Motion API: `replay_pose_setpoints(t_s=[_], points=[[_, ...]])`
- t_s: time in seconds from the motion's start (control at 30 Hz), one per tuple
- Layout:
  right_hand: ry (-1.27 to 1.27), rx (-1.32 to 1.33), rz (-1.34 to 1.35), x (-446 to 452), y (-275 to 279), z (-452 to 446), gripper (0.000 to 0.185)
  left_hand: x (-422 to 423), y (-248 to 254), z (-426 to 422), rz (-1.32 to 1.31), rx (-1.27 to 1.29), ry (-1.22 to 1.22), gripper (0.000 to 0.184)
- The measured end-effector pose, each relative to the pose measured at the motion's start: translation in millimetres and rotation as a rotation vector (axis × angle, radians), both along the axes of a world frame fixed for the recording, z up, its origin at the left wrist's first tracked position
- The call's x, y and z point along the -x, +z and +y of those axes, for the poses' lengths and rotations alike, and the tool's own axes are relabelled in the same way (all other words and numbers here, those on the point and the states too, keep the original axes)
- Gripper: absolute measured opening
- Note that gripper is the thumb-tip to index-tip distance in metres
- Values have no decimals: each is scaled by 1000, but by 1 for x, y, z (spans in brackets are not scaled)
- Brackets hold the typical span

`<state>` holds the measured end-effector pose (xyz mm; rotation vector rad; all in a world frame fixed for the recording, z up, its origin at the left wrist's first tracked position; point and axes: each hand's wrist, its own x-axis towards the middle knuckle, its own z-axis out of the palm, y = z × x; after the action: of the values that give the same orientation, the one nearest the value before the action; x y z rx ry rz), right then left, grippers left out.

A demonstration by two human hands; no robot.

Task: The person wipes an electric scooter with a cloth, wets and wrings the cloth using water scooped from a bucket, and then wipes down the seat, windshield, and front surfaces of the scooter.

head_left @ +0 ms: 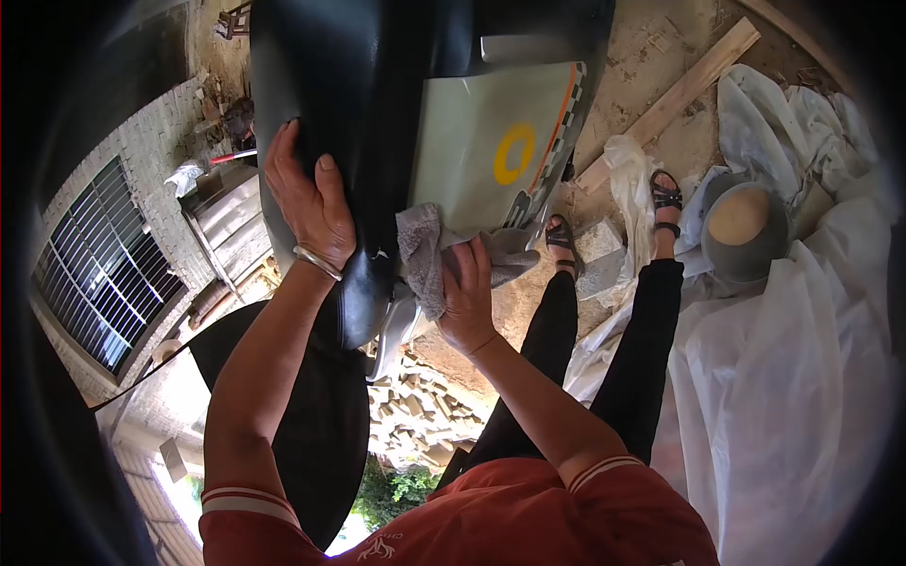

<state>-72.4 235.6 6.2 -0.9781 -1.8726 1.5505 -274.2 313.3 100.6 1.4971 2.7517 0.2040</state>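
A black seat [354, 85], long and smooth, runs down from the top of the head view. Against its left part rests my left hand [310, 203], fingers apart and holding nothing, with a bangle at the wrist. Beside the seat is a pale panel [462, 141] with a yellow ring and a checkered edge with an orange stripe. My right hand [469, 297] presses a grey cloth [420, 250] at the lower end of this panel. Its fingers lie over the cloth, and part of the cloth hangs out to the right.
A grey bucket [746, 231] with something round and tan in it stands right of my feet. White plastic sheeting [764, 377] covers the right side. A wooden plank [670, 104] lies at the upper right. Broken bricks [420, 410] lie below, and a barred window [109, 264] is at left.
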Motion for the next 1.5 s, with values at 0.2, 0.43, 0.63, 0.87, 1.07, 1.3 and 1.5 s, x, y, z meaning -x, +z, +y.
replay_pose_setpoints(t_s=[0.2, 0.43, 0.63, 0.87, 1.07, 1.3, 1.5], points=[[-243, 109, -61, 52, -12, 114, 67, -1, 0, -2, 8, -17, 11, 50], [-298, 54, -52, 34, -13, 20, 83, 7, -7, -6, 60, -60, -60, 48], [225, 183, -315, -6, 15, -125, 86, 7, -5, -6, 64, -20, -38, 49], [-460, 360, 92, 45, -77, 49, 82, 8, -6, -9, -21, -70, -7, 49], [-425, 147, -297, 48, -212, 171, 54, 10, -11, -9, -73, -92, 3, 49], [-708, 589, -267, 28, -83, -51, 30, 3, -7, -6, -128, -101, 3, 51], [-708, 753, -470, 15, -89, -100, 19, 2, -5, -6, -279, -141, 77, 56]])
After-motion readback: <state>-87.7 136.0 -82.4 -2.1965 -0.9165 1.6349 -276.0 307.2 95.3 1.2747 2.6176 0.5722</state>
